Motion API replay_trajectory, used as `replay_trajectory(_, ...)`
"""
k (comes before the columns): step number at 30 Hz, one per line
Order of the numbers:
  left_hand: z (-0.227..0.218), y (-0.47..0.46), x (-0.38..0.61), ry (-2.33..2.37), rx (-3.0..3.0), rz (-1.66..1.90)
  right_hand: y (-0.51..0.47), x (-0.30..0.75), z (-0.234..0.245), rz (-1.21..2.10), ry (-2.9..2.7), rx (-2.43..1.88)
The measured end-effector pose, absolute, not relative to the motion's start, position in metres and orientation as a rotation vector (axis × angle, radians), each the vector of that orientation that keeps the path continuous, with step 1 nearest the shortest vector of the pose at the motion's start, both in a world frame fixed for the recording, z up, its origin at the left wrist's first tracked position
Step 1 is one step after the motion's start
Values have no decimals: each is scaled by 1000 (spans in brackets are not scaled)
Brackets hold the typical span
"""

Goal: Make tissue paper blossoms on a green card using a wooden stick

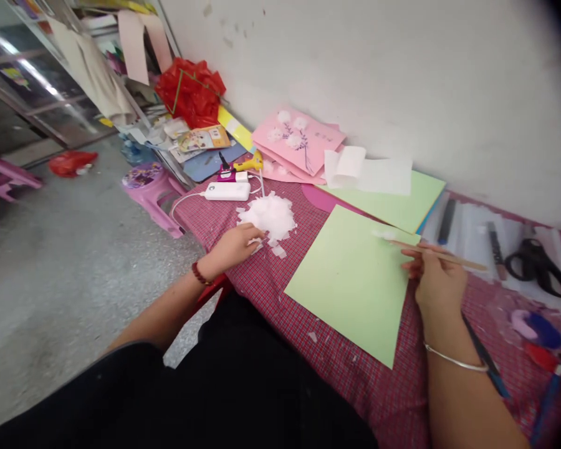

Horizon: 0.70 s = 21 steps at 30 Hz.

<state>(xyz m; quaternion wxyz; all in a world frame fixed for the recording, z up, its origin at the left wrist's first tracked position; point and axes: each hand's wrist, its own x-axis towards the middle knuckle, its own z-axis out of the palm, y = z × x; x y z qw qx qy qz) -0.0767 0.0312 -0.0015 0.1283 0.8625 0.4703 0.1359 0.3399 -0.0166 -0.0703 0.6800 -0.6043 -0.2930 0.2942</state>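
Note:
My left hand (235,246) rests on the red checked tablecloth (271,293) at the near edge of a heap of white tissue pieces (270,215), its fingers curled and pinching at a piece. My right hand (437,280) is closed round a thin wooden stick (437,254), held over the right edge of a light green sheet of paper (350,280). The stick's tip carries a small white wad (382,235) that touches the sheet's far corner.
A second green sheet (402,202) with white paper (369,171) on it lies behind. Pink cards (299,140), a yellow glue gun (247,164) and a white power adapter (227,191) sit at the back. Black scissors (540,265) and pens lie right. A pink stool (149,187) stands on the floor.

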Motion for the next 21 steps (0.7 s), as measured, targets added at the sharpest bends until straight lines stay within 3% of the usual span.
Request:
replay_trajectory(6, -14, 55, -62, 993, 2730, 347, -22, 335, -64, 661, -634, -1382)
replay_trajectory(13, 4, 86, -37, 1053, 2138, 723, -22, 336, -65, 714, -622, -1305)
replay_trajectory(17, 18, 108, 0, 982, 1749, 622, -21, 336, -67, 739, -617, -1288)
replay_trajectory(21, 16, 134, 58, 902, 1738, 514, -17, 335, -64, 736, -588, -1282)
